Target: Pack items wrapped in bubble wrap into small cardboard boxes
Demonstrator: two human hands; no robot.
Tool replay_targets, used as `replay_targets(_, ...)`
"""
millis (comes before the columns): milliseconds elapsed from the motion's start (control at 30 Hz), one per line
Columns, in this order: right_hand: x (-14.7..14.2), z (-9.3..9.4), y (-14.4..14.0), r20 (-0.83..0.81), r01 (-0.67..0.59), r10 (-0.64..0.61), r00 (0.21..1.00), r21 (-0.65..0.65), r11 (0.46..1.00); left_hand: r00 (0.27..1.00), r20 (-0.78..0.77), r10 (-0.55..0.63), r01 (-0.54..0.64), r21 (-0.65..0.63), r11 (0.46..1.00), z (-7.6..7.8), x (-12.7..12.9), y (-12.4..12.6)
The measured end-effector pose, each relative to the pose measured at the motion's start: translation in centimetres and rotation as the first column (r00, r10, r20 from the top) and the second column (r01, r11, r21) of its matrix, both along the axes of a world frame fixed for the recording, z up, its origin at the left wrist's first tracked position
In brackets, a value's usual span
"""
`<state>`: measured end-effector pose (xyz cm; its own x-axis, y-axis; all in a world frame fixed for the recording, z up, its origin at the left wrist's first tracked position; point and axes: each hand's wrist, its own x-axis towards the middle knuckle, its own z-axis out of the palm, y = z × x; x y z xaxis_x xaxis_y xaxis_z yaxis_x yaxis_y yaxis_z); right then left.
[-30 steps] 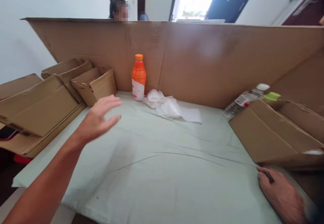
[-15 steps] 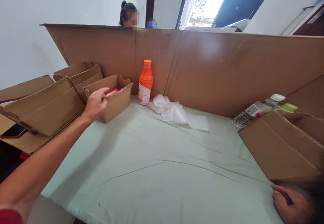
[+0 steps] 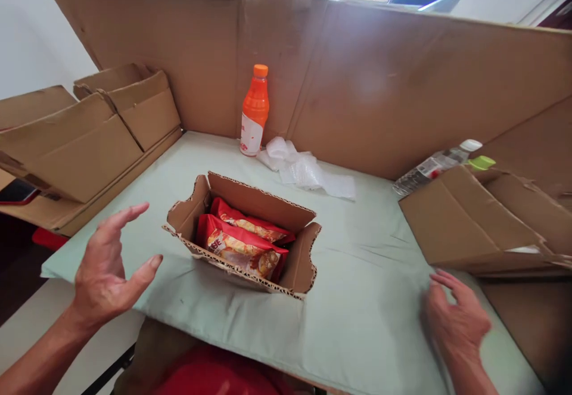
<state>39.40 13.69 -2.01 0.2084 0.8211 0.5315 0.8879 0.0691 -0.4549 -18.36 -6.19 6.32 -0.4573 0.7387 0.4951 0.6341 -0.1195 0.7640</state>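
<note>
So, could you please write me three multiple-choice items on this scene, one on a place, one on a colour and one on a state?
1. Where does the orange bottle stand?
A. Against the cardboard wall
B. Inside the small box
C. On the floor

2. What colour are the snack packets in the small box?
A. Blue
B. Red
C. Green

3. How is the left hand?
A. Open, holding nothing
B. Closed on the bottle
C. Inside the box

Answers: 1 A, it stands upright by the wall at the back of the table; 2 B, the wrappers are red; 3 A, fingers spread, beside the box.
</note>
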Motion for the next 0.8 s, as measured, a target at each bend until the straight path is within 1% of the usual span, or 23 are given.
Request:
replay_targets(33,-1.9,0.2,-1.3,0.001,-0.100,0.100,0.995,-0.014,0.995,1.000,-0.002,-0.022,0.022,-0.044,0.999,-0.9,-0.5,0.3)
replay_targets(67,-4.0,0.4,-2.7,-0.004,-0.217,0.217,0.976,-0.036,0.975,0.998,-0.016,-0.053,0.051,-0.100,0.994,-1.7,-0.9,0.8)
replay_targets(100,-6.4,0.5,-4.1,-0.008,-0.359,0.360,0.933,-0.074,0.930,0.996,-0.023,-0.084,0.079,-0.177,0.981,-2.6,-1.3,1.3)
replay_targets(133,-8.9,0.6,-5.5,0.002,-0.505,0.509,0.861,-0.121,0.855,0.995,-0.014,-0.100,0.092,-0.271,0.958,-3.4,-1.6,1.9)
replay_targets(167,-11.4,0.7,-6.7,0.016,-0.624,0.634,0.773,-0.164,0.764,0.993,-0.001,-0.114,0.106,-0.353,0.930,-4.3,-1.8,2.6)
replay_targets(200,-13.7,0.7,-7.7,0.026,-0.711,0.728,0.686,-0.193,0.677,0.991,0.009,-0.135,0.126,-0.417,0.900,-5.1,-1.8,3.2)
replay_targets(233,-15.9,0.7,-8.4,0.018,-0.773,0.793,0.609,-0.207,0.599,0.986,0.019,-0.164,0.154,-0.463,0.873,-5.8,-1.7,3.7)
replay_targets(267,-17.7,0.6,-8.8,0.000,-0.818,0.838,0.546,-0.213,0.534,0.980,0.031,-0.196,0.185,-0.500,0.846,-6.4,-1.5,4.2)
replay_targets(300,-19.1,0.5,-8.9,-0.026,-0.846,0.863,0.504,-0.213,0.488,0.974,0.046,-0.222,0.211,-0.534,0.819,-7.0,-1.2,4.6)
replay_targets(333,-20.2,0.3,-8.7,-0.060,-0.862,0.874,0.483,-0.209,0.462,0.968,0.068,-0.240,0.236,-0.562,0.793,-7.4,-0.9,4.9)
replay_targets(367,-21.1,0.1,-8.3,-0.100,-0.868,0.873,0.478,-0.205,0.452,0.964,0.096,-0.249,0.258,-0.579,0.774,-7.7,-0.6,5.2)
replay_targets(400,-21.6,-0.1,-7.7,-0.141,-0.868,0.863,0.485,-0.201,0.455,0.962,0.127,-0.240,0.268,-0.578,0.771,-7.9,-0.2,5.6)
replay_targets(433,-22.1,-0.3,-6.8,-0.181,-0.864,0.848,0.497,-0.196,0.464,0.962,0.160,-0.223,0.274,-0.564,0.779,-7.9,0.1,6.2)
replay_targets(533,-23.1,-0.8,-3.6,-0.285,-0.855,0.806,0.518,-0.162,0.493,0.948,0.275,-0.162,0.280,-0.475,0.834,-7.6,1.2,9.0)
replay_targets(633,-23.8,-0.8,0.3,-0.366,-0.845,0.768,0.526,-0.127,0.519,0.922,0.366,-0.129,0.276,-0.385,0.881,-7.2,2.7,13.2)
replay_targets(733,-23.0,-0.6,4.1,-0.411,-0.840,0.740,0.532,-0.148,0.522,0.902,0.406,-0.146,0.276,-0.281,0.919,-7.5,4.2,16.8)
replay_targets(767,-22.2,-0.5,5.2,-0.401,-0.833,0.736,0.545,-0.162,0.529,0.893,0.421,-0.157,0.281,-0.252,0.926,-7.7,4.6,17.6)
replay_targets(800,-21.2,-0.3,6.1,-0.377,-0.819,0.731,0.569,-0.174,0.547,0.886,0.435,-0.160,0.280,-0.228,0.932,-8.0,4.9,18.1)
